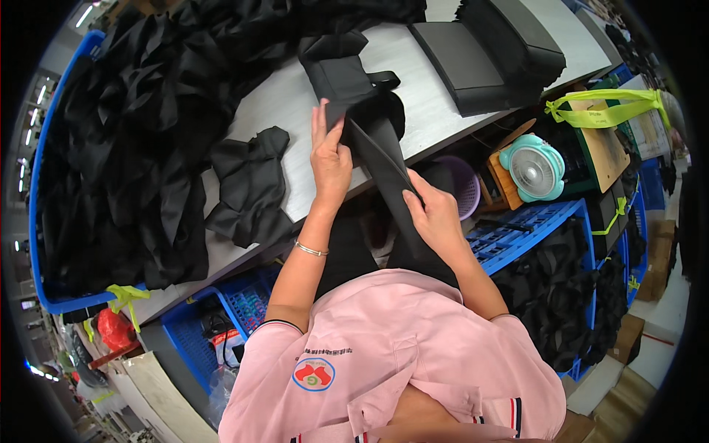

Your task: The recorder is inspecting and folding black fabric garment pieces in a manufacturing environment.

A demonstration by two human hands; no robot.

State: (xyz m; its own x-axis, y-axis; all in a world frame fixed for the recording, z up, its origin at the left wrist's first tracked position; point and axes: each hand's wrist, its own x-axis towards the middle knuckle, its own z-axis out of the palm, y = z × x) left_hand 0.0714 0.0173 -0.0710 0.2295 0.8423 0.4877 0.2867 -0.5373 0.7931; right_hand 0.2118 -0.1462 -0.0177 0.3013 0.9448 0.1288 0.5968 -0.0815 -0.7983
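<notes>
A long black fabric strip (379,156) hangs over the table's front edge between my hands, its upper end on the tabletop. My right hand (437,214) pinches the strip's right edge between thumb and fingers. On the other side, my left hand (331,166) rests against the fabric with its fingers stretched out and apart. Beyond it lies a folded black fabric piece (336,77) with a small black loop (383,78) at its right. Whether that piece joins the strip I cannot tell.
A blue crate (37,221) heaped with black fabric stands at the left. Another crumpled black piece (251,184) lies beside it. Stacked black panels (473,63) lie at the back right. A turquoise fan (533,168), a purple basket (467,188) and blue crates (532,229) stand right.
</notes>
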